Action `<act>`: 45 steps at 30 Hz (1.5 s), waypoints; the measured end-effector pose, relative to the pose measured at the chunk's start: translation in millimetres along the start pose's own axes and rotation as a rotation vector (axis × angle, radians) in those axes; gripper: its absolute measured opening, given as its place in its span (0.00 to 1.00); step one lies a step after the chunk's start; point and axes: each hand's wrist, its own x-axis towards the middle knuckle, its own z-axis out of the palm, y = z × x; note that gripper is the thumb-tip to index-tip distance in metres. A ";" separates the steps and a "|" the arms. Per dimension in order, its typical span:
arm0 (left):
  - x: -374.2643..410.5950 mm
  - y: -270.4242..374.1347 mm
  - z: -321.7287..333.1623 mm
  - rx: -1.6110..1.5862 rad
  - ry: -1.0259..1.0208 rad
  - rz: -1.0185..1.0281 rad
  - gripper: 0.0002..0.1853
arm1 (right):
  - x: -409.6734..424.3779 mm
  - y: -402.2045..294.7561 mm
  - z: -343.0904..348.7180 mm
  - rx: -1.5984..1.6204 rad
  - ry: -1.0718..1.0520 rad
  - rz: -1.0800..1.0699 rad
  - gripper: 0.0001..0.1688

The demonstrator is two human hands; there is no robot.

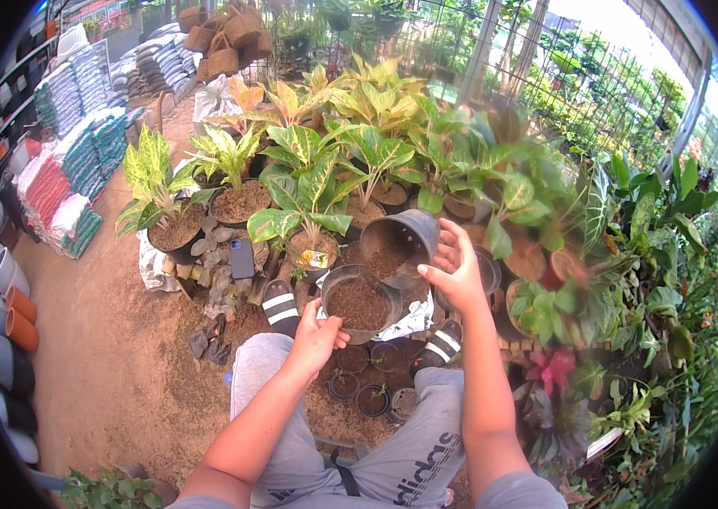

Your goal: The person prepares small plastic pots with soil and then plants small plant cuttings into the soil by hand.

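My left hand [320,337] grips the near left rim of a dark plastic pot [395,312] that holds brown soil [359,304]. In my right hand [457,270] is a second black plastic pot [425,232], tipped on its side above the first. Its mouth faces left and down, and loose soil [387,259] lies along its lower wall. The two rims meet or overlap; whether they touch I cannot tell. Just beyond, a potted aglaonema [311,210] stands with a yellow tag [313,259] on its soil. A white plastic sheet [413,321] shows under the pots.
Several small pots with seedlings [373,401] sit on the ground between my feet. A dark phone [242,259] lies left of the aglaonema. More leafy potted plants [390,168] crowd beyond and to the right. Stacked bundles [47,191] and orange pots [20,318] line the left side.
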 end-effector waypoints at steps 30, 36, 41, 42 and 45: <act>-4.1 0.8 4.8 -0.047 0.060 0.051 0.33 | 19.6 51.1 -16.0 0.244 0.204 0.275 0.53; -3.5 1.0 2.5 -0.334 0.090 0.032 0.19 | 32.1 145.1 -37.6 -0.326 0.255 0.482 0.63; -7.8 -2.6 3.5 -0.432 0.134 -0.087 0.21 | 39.1 185.3 -29.8 -0.686 0.033 0.584 0.64; -6.6 -2.9 1.5 -0.383 0.100 -0.079 0.22 | 41.6 190.4 -29.8 -0.761 0.074 0.607 0.67; -7.5 1.2 -4.2 -0.363 0.088 -0.106 0.23 | 51.3 205.5 -24.0 -0.722 0.140 0.608 0.66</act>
